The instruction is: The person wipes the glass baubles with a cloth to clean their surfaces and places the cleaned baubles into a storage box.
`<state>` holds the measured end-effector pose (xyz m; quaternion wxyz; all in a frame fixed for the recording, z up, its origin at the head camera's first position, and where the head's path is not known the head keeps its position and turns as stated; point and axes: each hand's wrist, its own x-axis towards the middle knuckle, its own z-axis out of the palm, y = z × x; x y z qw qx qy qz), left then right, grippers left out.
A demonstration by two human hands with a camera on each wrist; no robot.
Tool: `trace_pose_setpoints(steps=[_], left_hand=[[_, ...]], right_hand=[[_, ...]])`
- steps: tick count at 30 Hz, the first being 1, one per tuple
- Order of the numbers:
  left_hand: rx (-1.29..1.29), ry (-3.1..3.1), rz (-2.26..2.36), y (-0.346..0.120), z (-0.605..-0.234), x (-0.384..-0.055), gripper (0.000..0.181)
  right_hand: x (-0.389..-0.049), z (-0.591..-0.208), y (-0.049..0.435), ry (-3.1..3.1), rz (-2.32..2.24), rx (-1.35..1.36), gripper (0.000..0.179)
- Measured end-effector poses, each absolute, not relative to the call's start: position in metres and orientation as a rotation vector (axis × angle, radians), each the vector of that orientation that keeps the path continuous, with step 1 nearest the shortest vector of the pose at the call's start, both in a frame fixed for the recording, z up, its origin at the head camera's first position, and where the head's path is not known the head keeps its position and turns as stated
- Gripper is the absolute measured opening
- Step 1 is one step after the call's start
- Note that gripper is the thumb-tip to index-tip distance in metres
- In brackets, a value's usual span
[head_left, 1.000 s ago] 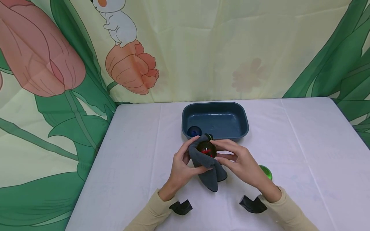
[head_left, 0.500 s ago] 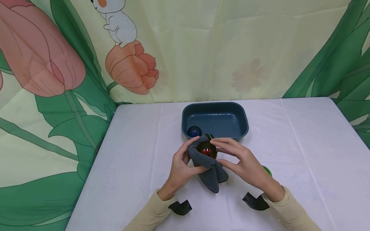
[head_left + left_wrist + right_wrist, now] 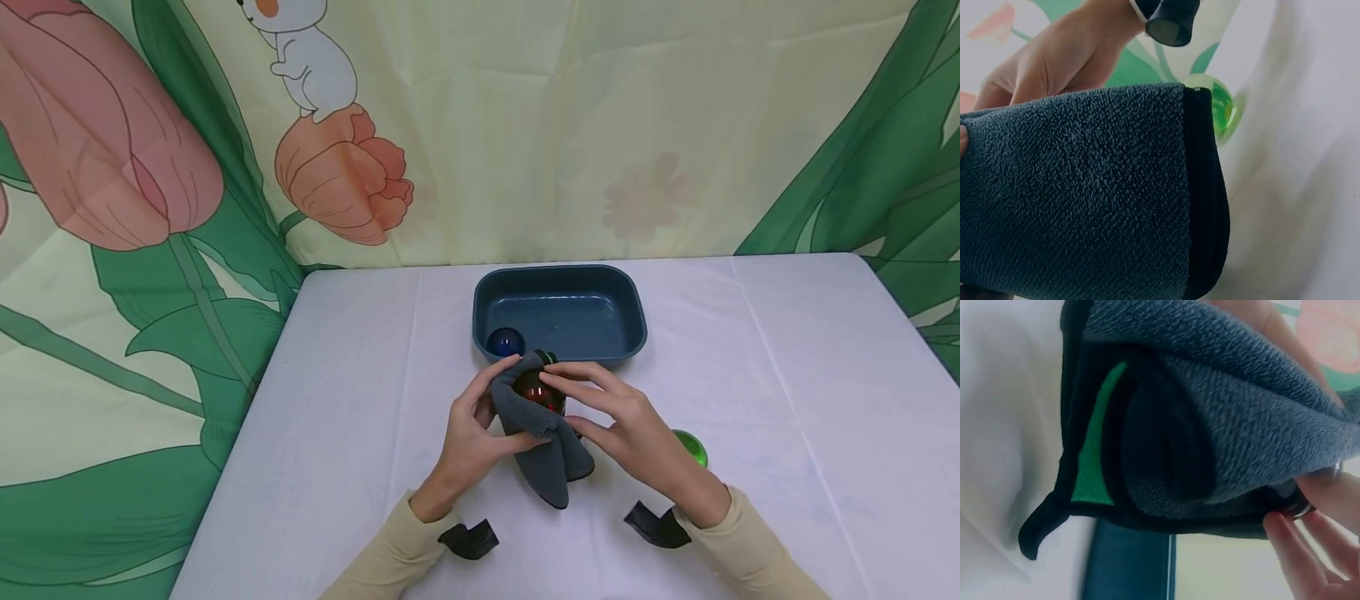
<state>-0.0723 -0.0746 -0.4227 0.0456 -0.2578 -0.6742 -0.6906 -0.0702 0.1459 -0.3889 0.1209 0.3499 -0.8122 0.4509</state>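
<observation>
Versus 0.5 s ago: right hand [image 3: 630, 421] shifted slightly, upper fingers [image 3: 585, 392] now farther over red ball [image 3: 542, 393]; cloth [image 3: 543, 458] tail hangs a bit lower; more of green ball [image 3: 693, 447] shows past right forearm. Left hand [image 3: 474, 429] about same, gripping cloth around red ball; right fingers pinch ball's exposed side. Balls: 3, red in cloth between hands, green on counter [image 3: 360, 400], blue [image 3: 505, 342] in container [image 3: 592, 329]. Cloth: 1. Container: 1.
</observation>
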Motion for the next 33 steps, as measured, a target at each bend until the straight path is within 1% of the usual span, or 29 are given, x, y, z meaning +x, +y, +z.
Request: trace_pose_setpoints(steps=[8, 14, 22, 30, 33], left_hand=[[-0.811, -2.088, -2.047, -0.074, -0.420, -0.073, 0.087], [-0.811, -2.078, -2.068, -0.074, -0.421, -0.074, 0.084], [-0.822, -2.038, -2.119, -0.075, -0.424, -0.074, 0.080], [-0.793, -2.034, -2.140, -0.076, -0.425, -0.076, 0.079], [-0.801, -2.027, -2.152, -0.075, -0.425, -0.076, 0.079]], right_hand=[[-0.069, -0.386, 0.145, -2.465, 1.634, 0.854, 0.063], [-0.070, -0.384, 0.144, -2.504, 1.711, 0.799, 0.061], [-0.071, -0.379, 0.149, -2.556, 1.590, 0.856, 0.065], [-0.072, -0.379, 0.154, -2.433, 1.262, 1.008, 0.074], [-0.073, -0.383, 0.152, -2.373, 1.220, 1.065, 0.078]])
